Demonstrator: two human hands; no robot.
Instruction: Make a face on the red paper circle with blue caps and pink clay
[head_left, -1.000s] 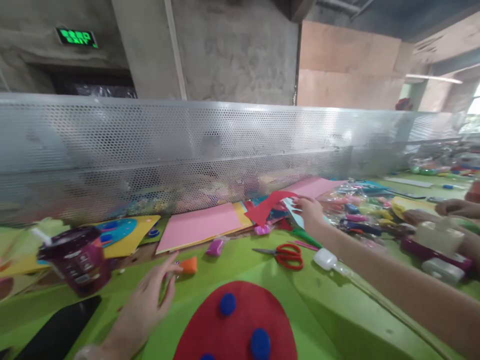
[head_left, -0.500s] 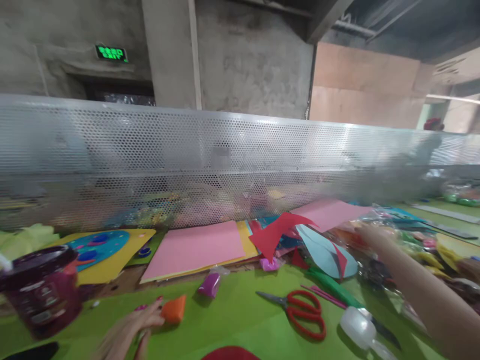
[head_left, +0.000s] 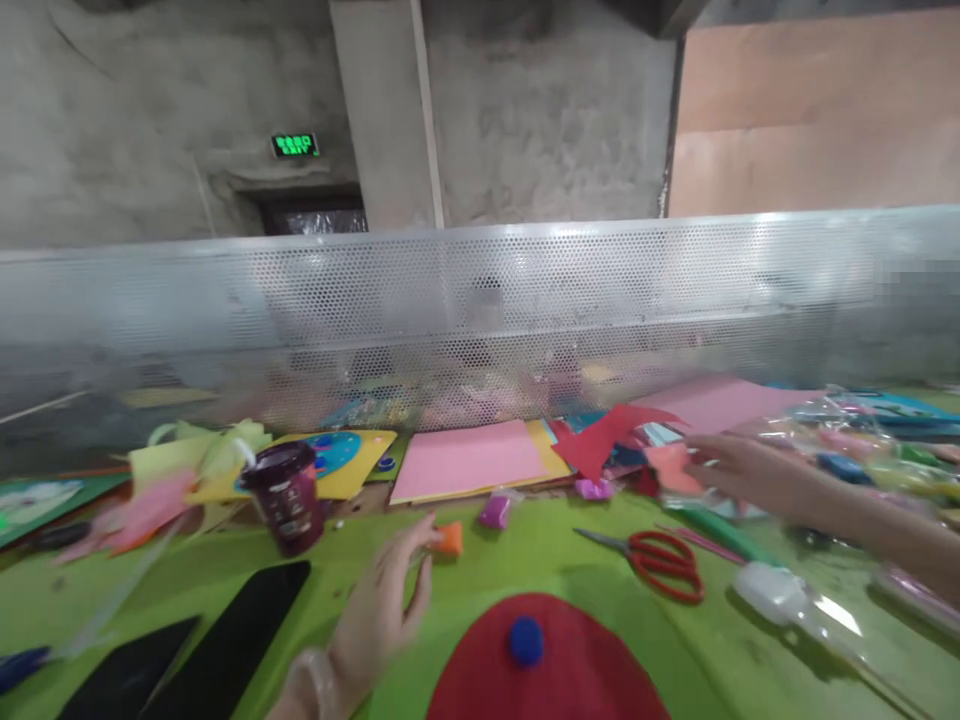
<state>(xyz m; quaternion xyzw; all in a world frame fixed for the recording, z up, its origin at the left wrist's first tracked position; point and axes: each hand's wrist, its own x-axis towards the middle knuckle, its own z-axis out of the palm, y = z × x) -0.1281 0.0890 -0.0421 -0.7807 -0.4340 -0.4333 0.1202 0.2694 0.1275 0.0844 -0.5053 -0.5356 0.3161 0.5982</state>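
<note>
My left hand [head_left: 386,595] reaches over the green sheet, fingers stretched out and thumb apart. Its fingertips touch or lie right beside a small orange lump [head_left: 450,540], possibly clay. On the right, my right hand [head_left: 711,462] is closed on a flat salmon-coloured piece [head_left: 673,468], slightly blurred, above the paper scraps. Between the hands lie a small purple packet [head_left: 495,511] and red-handled scissors [head_left: 664,565]. Nearest me is a red rounded shape [head_left: 547,670] with a blue disc [head_left: 526,640] on it.
A dark purple cup [head_left: 285,500] with a straw stands at left, behind black flat objects [head_left: 232,630]. Pink sheets [head_left: 472,460] and red paper [head_left: 615,438] lie along a perforated metal screen [head_left: 480,300]. Clear packets and a white-ended tool [head_left: 772,590] are at right.
The view has shifted, showing more of the table's left and near parts. My right hand has come left from the packets with a salmon-coloured piece. My left hand stays by the orange lump.
</note>
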